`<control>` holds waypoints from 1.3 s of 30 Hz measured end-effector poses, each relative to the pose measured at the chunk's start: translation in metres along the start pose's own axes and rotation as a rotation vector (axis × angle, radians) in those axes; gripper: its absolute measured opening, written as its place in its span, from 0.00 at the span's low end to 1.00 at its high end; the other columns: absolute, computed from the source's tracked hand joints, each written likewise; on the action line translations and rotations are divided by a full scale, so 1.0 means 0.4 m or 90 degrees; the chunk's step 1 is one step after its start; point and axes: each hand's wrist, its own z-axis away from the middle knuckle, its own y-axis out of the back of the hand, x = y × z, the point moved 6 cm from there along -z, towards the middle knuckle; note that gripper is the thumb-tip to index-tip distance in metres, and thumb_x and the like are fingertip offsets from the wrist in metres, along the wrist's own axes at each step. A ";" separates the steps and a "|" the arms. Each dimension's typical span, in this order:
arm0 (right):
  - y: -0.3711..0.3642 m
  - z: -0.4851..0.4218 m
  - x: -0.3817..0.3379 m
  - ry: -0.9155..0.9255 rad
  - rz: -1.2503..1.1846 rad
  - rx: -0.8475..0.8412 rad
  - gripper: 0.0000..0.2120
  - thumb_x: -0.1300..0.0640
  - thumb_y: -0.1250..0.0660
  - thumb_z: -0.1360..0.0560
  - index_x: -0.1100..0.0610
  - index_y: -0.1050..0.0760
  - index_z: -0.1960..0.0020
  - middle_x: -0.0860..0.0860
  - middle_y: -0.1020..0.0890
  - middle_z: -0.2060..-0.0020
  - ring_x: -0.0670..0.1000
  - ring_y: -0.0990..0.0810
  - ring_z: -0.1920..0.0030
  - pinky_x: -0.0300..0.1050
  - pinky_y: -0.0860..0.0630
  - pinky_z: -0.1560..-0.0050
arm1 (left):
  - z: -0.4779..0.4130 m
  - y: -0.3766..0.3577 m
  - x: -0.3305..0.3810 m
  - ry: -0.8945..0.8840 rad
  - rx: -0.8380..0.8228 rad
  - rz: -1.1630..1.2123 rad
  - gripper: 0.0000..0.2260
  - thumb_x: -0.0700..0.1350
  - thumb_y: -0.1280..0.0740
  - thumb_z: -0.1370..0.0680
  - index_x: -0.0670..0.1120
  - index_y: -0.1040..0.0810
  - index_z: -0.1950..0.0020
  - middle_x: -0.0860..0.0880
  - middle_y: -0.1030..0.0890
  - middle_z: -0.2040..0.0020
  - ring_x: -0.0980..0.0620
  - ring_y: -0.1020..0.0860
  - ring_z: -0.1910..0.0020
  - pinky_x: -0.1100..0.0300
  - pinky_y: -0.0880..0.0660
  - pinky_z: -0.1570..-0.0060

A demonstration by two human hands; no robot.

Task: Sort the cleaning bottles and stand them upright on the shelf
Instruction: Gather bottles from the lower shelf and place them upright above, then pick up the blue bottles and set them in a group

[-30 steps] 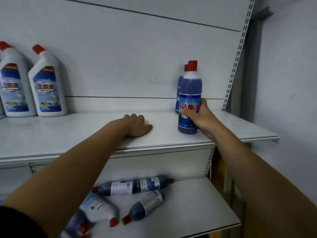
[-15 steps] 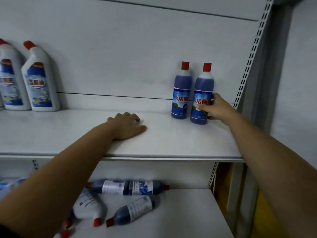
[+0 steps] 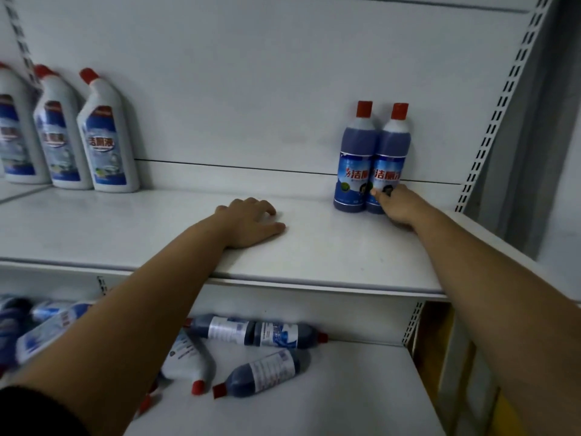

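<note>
Two blue bottles with red caps stand upright, touching each other, at the back right of the upper shelf (image 3: pixel 314 256): the left blue bottle (image 3: pixel 355 171) and the right blue bottle (image 3: pixel 393 152). My right hand (image 3: pixel 399 207) holds the right one low down, thumb on its label. My left hand (image 3: pixel 248 225) rests palm down on the shelf's middle, holding nothing. Three white angled-neck bottles (image 3: pixel 107 143) stand upright at the back left. On the lower shelf (image 3: pixel 345 388) lie several blue bottles (image 3: pixel 264 371) and a white bottle (image 3: pixel 185 360), partly hidden by my left arm.
A slotted metal upright (image 3: pixel 496 121) bounds the shelf on the right, with a grey wall beyond it. The shelf's white back panel runs behind all the bottles. More fallen bottles (image 3: pixel 47 325) lie blurred at the far left of the lower shelf.
My right hand carried the blue bottle from the shelf's front to the back and set it against the other blue bottle. My left hand stayed on the shelf.
</note>
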 end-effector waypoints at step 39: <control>-0.521 0.815 -0.319 0.170 0.018 0.224 0.27 0.61 0.38 0.22 0.56 0.38 0.23 0.52 0.37 0.23 0.51 0.40 0.24 0.47 0.40 0.25 | 0.493 -0.169 -0.343 -0.426 0.357 0.078 0.24 0.48 0.40 0.23 0.42 0.28 0.28 0.41 0.35 0.23 0.42 0.40 0.24 0.43 0.43 0.27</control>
